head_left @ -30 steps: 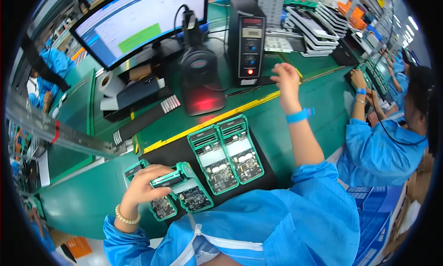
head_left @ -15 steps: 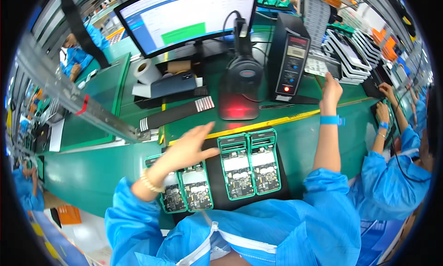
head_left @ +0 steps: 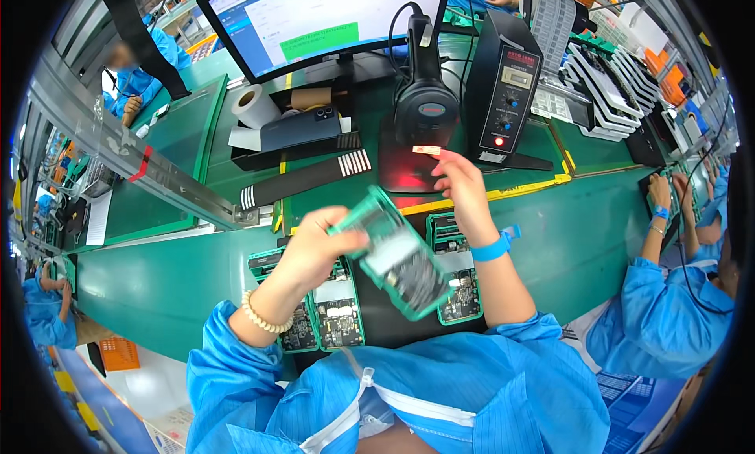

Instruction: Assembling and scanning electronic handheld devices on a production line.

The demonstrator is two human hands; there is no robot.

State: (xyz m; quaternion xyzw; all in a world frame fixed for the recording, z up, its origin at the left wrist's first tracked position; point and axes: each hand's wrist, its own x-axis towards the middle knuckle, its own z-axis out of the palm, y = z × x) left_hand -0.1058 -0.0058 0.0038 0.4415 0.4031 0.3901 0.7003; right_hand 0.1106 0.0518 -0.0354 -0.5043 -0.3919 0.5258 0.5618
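Note:
My left hand (head_left: 313,248) grips the upper left edge of a circuit board in a green frame (head_left: 403,259), which is lifted off the table, tilted and slightly blurred. Between the fingertips of my right hand (head_left: 464,193) is a small white and orange label (head_left: 427,150), in front of the barcode scanner (head_left: 427,112) on its stand. Below my hands, other green-framed boards lie on a black mat (head_left: 385,322): a framed board (head_left: 340,316) stands out by my left wrist, partly covered by my arm, and another framed board (head_left: 461,300) lies beside my right forearm.
A monitor (head_left: 330,21) stands at the back, next to a black control box (head_left: 503,88) with a red light. Tape rolls (head_left: 255,106) and a dark phone (head_left: 300,129) sit in a tray left of the scanner. White trays (head_left: 605,88) are stacked at right; a co-worker's arm (head_left: 657,218) is nearby.
My left hand has picked up a framed board from the mat and raised it. My right hand has come from the label strip beside the control box toward the scanner, now with a label.

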